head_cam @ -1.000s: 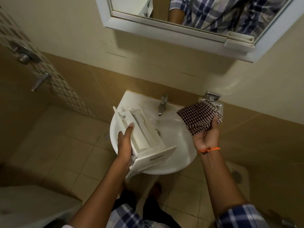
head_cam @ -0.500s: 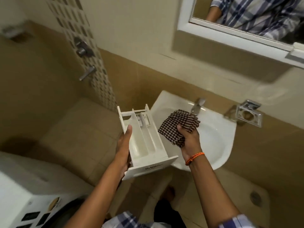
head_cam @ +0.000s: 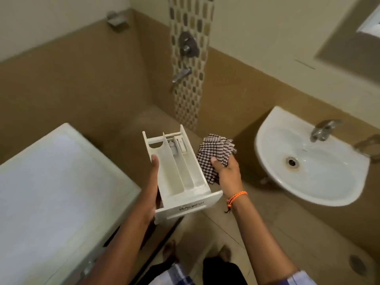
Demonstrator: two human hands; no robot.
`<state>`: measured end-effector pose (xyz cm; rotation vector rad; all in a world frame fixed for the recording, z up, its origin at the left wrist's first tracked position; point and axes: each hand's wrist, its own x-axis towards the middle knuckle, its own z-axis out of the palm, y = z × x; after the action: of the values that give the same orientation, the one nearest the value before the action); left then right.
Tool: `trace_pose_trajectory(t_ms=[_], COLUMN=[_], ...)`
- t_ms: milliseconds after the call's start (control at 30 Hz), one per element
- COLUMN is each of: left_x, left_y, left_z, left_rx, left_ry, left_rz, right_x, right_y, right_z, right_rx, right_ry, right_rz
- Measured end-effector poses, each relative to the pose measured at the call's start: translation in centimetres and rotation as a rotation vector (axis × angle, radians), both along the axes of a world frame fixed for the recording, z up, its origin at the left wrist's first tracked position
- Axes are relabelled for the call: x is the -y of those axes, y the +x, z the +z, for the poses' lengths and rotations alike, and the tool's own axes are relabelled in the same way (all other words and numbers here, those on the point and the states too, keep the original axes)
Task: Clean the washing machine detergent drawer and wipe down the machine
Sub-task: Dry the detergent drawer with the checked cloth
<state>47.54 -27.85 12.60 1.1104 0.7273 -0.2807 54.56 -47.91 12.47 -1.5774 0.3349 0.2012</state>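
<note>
A white detergent drawer (head_cam: 178, 173) with three long compartments hangs in mid-air at the centre of the view, its front panel towards me. My left hand (head_cam: 151, 188) grips its left wall, thumb on the rim. My right hand (head_cam: 227, 173) holds a folded brown-and-white checked cloth (head_cam: 213, 155) just right of the drawer, touching its right side. The white washing machine (head_cam: 51, 192) fills the lower left, its top lid facing up.
A white wall basin (head_cam: 308, 161) with a chrome tap (head_cam: 322, 128) hangs at the right. Shower valves (head_cam: 186, 45) and a spout (head_cam: 181, 75) sit on the mosaic strip at the back. My feet stand on beige floor tiles below.
The view has swung left, away from the basin towards the washing machine. Both hands carried the drawer and cloth off the basin; they now hang over the floor beside the machine.
</note>
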Motion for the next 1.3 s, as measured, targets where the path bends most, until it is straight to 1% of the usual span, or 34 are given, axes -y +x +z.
trace_pose_trajectory(t_ms=[133,267,400,500,600,700,767,833,933,1000,1033,1067,1200,1300], left_x=[-5.2,-8.3,-10.1,-11.7,-13.7,-16.2,-18.5,-20.7,-23.4,-24.6,-25.3,-25.8,-27.3,-27.5], left_y=[-4.9,-10.3,-14.9,-18.7,-22.2,-25.2,-26.7,-27.9,-29.9,-31.5,-32.5,-33.3,-34.5,-34.6], left_z=[0.3,0.8,1.7,2.4,2.8,3.1,3.1,2.9,2.1,1.7,1.6,1.5,1.8,1.8], left_rx=[0.023,0.042,0.019,0.008,0.003,0.045,0.029,0.000,0.018,0.023,0.021,0.020,0.060,0.130], left_ry=[0.011,0.000,0.034,0.031,0.048,-0.028,-0.046,0.022,0.203,0.312,0.325,0.298,0.048,-0.020], left_rz=[0.047,0.125,0.160,0.138,0.188,0.352,0.462,0.526,0.674,0.739,0.762,0.763,0.711,0.689], right_x=[-5.9,-9.6,-12.2,-14.3,-16.8,-19.8,-22.0,-24.2,-27.5,-29.6,-30.9,-32.2,-37.5,-40.4], right_y=[-3.8,-7.0,-10.1,-12.9,-15.2,-17.1,-18.3,-19.3,-20.2,-21.0,-21.5,-22.1,-24.6,-27.7], right_z=[1.6,2.3,2.2,2.2,2.1,2.6,3.1,3.2,3.1,3.1,3.3,3.4,2.9,3.1], right_rx=[0.048,0.059,0.070,0.074,0.080,0.101,0.101,0.127,0.156,0.141,0.133,0.116,0.053,0.056], right_ry=[-0.053,-0.123,-0.196,-0.226,-0.240,-0.250,-0.259,-0.273,-0.310,-0.315,-0.310,-0.307,-0.276,-0.258], right_rz=[0.290,0.494,0.564,0.600,0.588,0.581,0.584,0.572,0.530,0.452,0.408,0.369,0.233,0.182])
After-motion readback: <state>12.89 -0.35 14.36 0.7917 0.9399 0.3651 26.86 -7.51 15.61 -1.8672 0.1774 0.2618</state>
